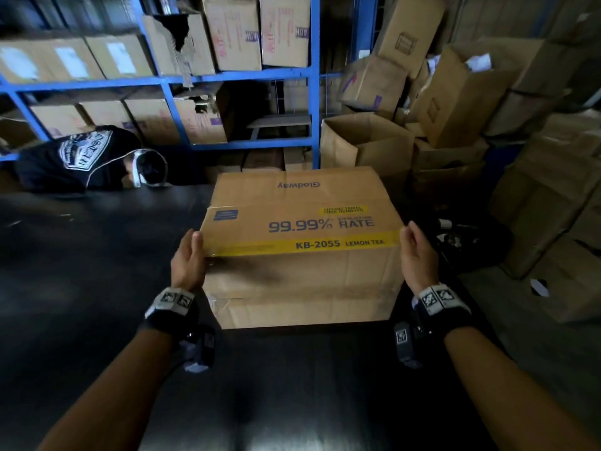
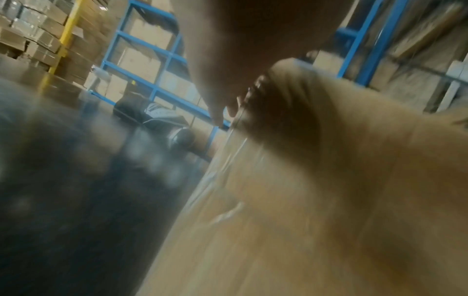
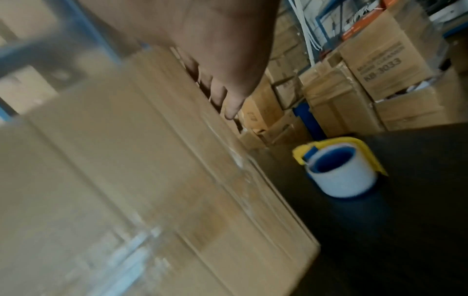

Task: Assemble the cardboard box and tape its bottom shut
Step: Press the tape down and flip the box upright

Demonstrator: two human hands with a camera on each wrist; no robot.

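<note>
A brown cardboard box printed "99.99% RATE" and "KB-2055 LEMON TEA" stands closed on the dark table. Clear tape shows along its edges. My left hand lies flat against the box's left side near the top front corner, fingers straight. My right hand presses flat on the right side in the same way. In the left wrist view the left hand lies along the blurred box. In the right wrist view the right hand lies on the box. A yellow and blue tape dispenser stands on the table to the right.
A black bag lies at the table's far left. Blue shelving full of cartons stands behind. Open and stacked cardboard boxes crowd the right side. Dark table surface stretches in front of the box and to its left.
</note>
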